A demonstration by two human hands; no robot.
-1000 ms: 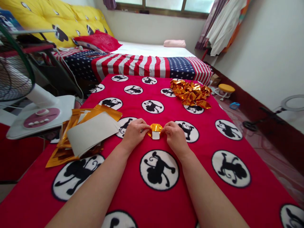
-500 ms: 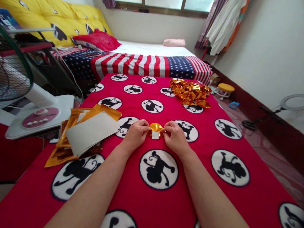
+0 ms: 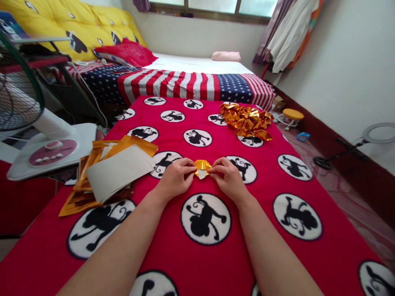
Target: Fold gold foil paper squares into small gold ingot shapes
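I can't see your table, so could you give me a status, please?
Left hand, right hand pinching small folded gold foil paper. On red monkey-print blanket. Gold sheet stack, folded gold heap apart.

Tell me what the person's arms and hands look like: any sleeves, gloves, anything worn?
The left forearm and right forearm are bare down to the picture's lower edge; no sleeve shows. The left hand and right hand are ungloved. No watch, bracelet, ring, bandage or marking is visible on the wrists or on the fingers that show.

A home bedroom. A bed (image 3: pixel 197 68) is lying under the curtained window (image 3: pixel 216 6), a standing fan (image 3: pixel 18 102) sitting nearby.
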